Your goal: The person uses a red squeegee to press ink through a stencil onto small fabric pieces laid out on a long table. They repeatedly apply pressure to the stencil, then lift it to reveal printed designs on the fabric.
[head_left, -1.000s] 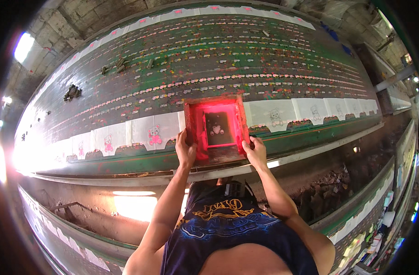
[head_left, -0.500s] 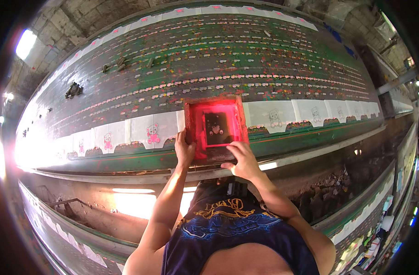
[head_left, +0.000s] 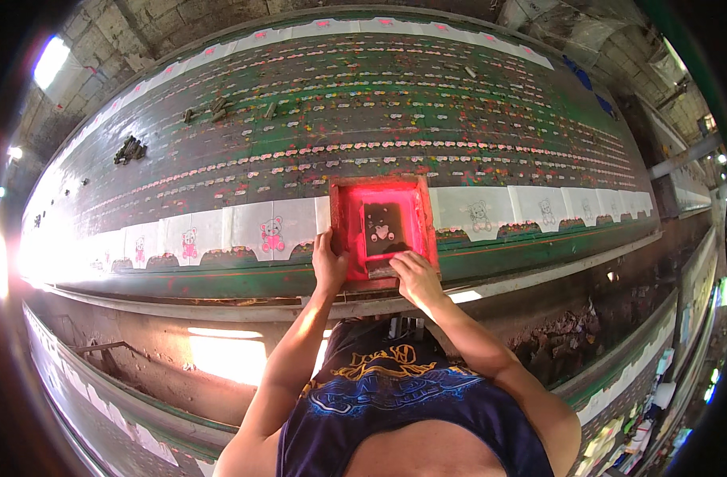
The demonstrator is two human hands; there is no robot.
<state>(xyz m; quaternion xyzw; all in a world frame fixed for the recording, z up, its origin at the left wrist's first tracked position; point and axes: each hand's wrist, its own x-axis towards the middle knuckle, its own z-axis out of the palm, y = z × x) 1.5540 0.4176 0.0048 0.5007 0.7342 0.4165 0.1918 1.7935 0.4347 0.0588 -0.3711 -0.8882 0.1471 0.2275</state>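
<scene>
Head view: screen [head_left: 385, 226] on the surface [head_left: 244, 280], between white sheets [head_left: 250, 228]; my left hand [head_left: 330, 258] grips its side, my right hand [head_left: 416, 278] curls at its lower inside, holding what, I can't tell. Slack left grip? It could skid, smudging!

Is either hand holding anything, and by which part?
The left hand grips the red frame by its left side. The right hand is at its lower end; whether it grips anything cannot be told.
</scene>
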